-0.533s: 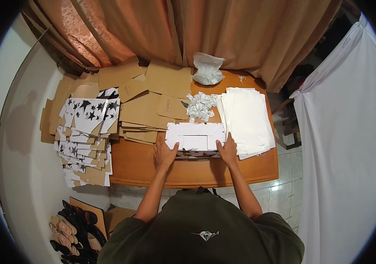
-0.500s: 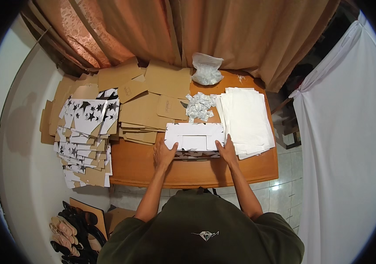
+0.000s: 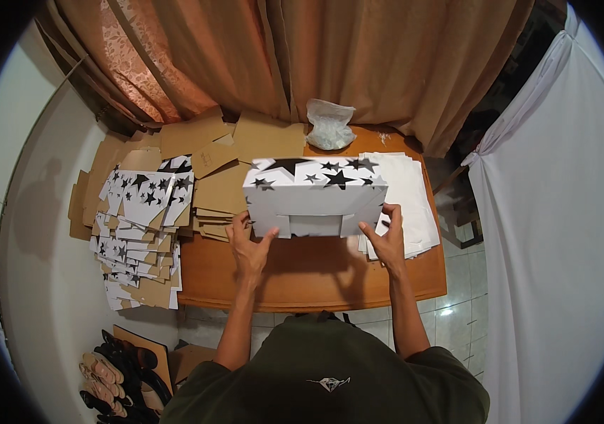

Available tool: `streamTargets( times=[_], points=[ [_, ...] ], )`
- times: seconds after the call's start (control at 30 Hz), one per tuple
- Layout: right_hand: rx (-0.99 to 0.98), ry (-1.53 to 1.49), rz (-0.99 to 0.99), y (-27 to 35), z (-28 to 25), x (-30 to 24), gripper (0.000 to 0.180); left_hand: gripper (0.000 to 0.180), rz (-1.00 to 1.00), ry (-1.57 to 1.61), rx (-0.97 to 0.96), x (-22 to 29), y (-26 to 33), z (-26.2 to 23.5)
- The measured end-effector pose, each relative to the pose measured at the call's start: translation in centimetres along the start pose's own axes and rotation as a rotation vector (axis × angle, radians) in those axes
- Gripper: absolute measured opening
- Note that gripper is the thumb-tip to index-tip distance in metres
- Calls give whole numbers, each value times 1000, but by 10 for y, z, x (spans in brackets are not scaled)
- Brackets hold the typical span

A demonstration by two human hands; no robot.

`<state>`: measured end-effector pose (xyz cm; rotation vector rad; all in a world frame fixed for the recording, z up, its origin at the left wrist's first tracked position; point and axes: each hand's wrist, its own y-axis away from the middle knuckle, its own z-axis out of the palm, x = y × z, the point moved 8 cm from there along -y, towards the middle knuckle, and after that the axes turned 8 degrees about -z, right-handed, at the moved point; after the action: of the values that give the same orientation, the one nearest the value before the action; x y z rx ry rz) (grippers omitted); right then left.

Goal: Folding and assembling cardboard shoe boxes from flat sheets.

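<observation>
Nearest, below the wooden counter (image 3: 316,279), some sandals (image 3: 108,385) lie on the floor. Just above the counter, the left hand (image 3: 249,247) and the right hand (image 3: 385,240) each grip a lower corner of a white box with black stars (image 3: 315,194), fingers spread along its sides and thumbs pressed on its near face; it is held up, clear of the counter. By the look of it, this box is already folded into shape, while much remains flat: a stack of star-printed blanks (image 3: 139,226) to the left, brown cardboard sheets (image 3: 224,180) behind, white sheets (image 3: 408,201) to the right. Farthest, a crumpled plastic bag (image 3: 329,126) sits by the curtain (image 3: 316,56)
</observation>
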<state>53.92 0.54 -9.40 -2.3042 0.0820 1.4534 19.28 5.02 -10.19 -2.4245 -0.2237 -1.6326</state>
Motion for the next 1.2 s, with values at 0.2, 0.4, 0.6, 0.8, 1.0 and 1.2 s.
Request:
streamTargets(
  times=[0.2,0.4,0.6,0.8,1.0,1.2],
  points=[
    [171,-559,12,-6,3,7,75,107,239,328,-189,13,-10,2],
    [46,-599,111,17,28,88,31,91,89,377,-266,-110,-12,25],
    [-114,-543,293,67,56,133,61,70,-168,497,-403,-142,22,32],
    [-204,-475,386,103,78,183,64,67,-371,406,-517,-214,43,51],
    [-267,-421,464,109,78,188,77,56,-321,417,-549,-254,48,55],
    [-387,369,649,113,49,173,109,57,-150,296,-425,-177,-29,44]
  ],
)
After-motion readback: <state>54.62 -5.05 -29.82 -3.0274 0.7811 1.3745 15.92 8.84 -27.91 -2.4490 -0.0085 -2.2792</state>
